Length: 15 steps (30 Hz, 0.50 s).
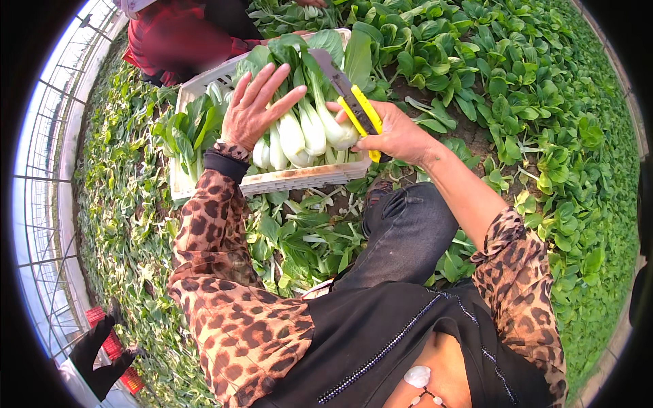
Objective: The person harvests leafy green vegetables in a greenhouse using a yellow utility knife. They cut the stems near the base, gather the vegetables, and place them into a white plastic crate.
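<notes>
Heads of bok choy (292,136) lie side by side in a white plastic crate (306,179), pale bases towards me and leaves pointing away. Over them my left hand (259,104) is spread with its fingers apart, gripping nothing; whether the palm rests on the stems is hard to tell. My right hand (395,130) grips a yellow and black snap-off utility knife (363,108) by its handle. Its long, dirt-marked blade points up and away over the leaves. The fingers of that hand are beside the rightmost bok choy, and their tips are partly hidden.
Another person (178,38) in a red checked sleeve is close behind the crate's left side. Growing bok choy (510,92) covers the ground on the right. Cut leaves (301,234) litter the soil before my bent knee (408,224). Red crates (112,347) stand at the lower left.
</notes>
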### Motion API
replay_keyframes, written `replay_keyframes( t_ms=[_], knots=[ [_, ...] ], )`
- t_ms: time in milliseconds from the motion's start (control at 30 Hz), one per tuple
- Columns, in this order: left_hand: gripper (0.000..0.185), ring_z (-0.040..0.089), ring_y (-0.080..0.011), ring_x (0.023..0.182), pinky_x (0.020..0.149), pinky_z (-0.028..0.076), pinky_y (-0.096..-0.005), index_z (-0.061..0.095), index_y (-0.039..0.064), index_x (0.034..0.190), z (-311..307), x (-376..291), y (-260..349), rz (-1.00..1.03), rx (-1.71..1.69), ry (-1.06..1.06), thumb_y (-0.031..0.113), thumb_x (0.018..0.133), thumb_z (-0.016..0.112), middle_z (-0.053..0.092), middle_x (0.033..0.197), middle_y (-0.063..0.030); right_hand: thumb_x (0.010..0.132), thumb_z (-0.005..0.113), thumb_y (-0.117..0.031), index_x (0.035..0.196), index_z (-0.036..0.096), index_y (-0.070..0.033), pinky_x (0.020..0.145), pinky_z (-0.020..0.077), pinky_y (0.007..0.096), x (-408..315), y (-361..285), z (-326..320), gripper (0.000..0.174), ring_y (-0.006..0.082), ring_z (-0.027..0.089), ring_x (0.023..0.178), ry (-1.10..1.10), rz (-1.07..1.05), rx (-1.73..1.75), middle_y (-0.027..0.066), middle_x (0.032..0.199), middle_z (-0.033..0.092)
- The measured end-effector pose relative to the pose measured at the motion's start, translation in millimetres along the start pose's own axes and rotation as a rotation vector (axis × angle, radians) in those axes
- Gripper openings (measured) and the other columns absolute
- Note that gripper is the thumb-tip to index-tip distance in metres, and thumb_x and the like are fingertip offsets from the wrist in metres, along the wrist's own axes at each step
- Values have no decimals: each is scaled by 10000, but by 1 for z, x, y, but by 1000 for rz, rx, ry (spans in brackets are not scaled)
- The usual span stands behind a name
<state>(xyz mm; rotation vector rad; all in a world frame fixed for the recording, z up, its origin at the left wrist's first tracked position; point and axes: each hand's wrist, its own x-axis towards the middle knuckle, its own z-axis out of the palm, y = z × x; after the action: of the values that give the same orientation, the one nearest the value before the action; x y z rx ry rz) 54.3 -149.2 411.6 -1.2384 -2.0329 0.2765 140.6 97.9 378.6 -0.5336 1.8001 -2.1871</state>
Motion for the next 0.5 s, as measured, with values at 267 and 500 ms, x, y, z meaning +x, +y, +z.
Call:
replay_keyframes(
  t_ms=[267,500],
  knots=[
    [367,429,-240,1170,1024,325,-363,450,218,1131,105,-38,-12,243,-214,-257,131,777,485,430,1261,-89,634,519,76,1093,544,-30,733,414,245,65,59,18,471,141,521,826,113,602,-174,57,923,555],
    [355,324,-220,1273,1059,259,-348,423,236,1161,134,-36,-3,339,-211,-417,158,816,452,340,1370,-68,645,512,58,1100,544,-43,686,420,272,72,56,36,467,157,519,820,244,677,-190,71,888,558]
  ],
)
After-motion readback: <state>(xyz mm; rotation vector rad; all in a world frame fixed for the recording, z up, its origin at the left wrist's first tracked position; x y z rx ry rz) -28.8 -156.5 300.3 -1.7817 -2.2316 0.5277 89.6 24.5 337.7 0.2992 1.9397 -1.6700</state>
